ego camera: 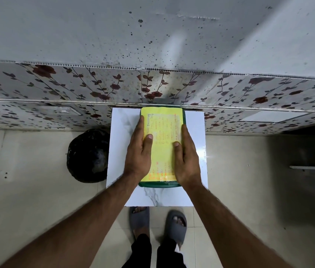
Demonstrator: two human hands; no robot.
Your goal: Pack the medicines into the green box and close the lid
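The green box (158,184) lies on a small white marble-patterned table (122,136), its lid down and covered by a yellow sheet with orange writing (162,132). My left hand (139,149) grips the lid's left edge, thumb pressed flat on the yellow sheet. My right hand (186,155) holds the right edge the same way. No medicines are visible; the inside of the box is hidden.
A black bag (88,155) sits on the tiled floor left of the table. A wall with floral tiles (94,86) stands right behind the table. My feet in grey slippers (157,223) are at the table's near edge.
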